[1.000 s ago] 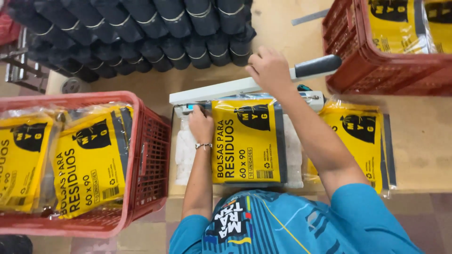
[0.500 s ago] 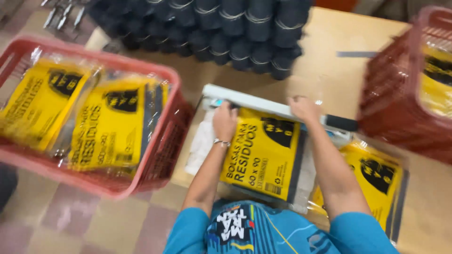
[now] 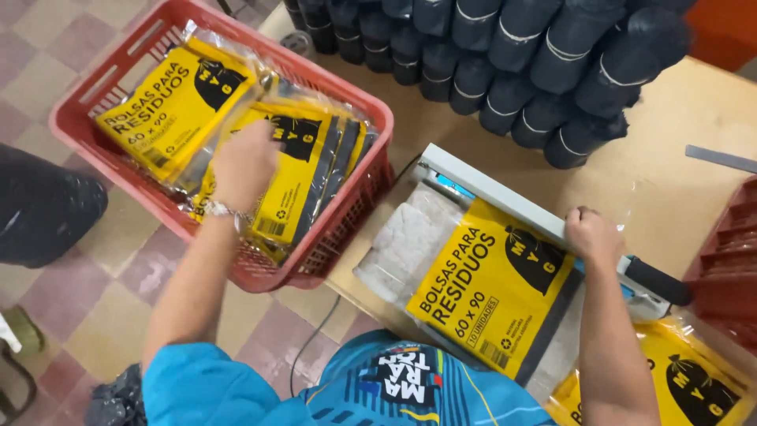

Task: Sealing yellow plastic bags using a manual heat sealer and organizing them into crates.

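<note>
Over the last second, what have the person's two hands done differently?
The left hand left the white heat-sealer bar and swung over to the yellow plastic packets in the red plastic basket; whether it grips one is unclear. The right hand came down onto the sealer bar. The yellow packet under the bar stayed put, as did the stacked dark rolls.

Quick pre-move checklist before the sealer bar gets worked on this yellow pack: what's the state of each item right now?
1. Right hand on the sealer bar: ok, resting on it near the black handle.
2. Yellow pack under the bar: ok, top edge tucked beneath it.
3. Left hand away from the sealer: ok, over the packs in the red basket.
4. Left-hand grip on a pack: cannot tell.
5. Bar pressed fully down: cannot tell.
6. Black rolls apart from the sealer: ok.
</note>
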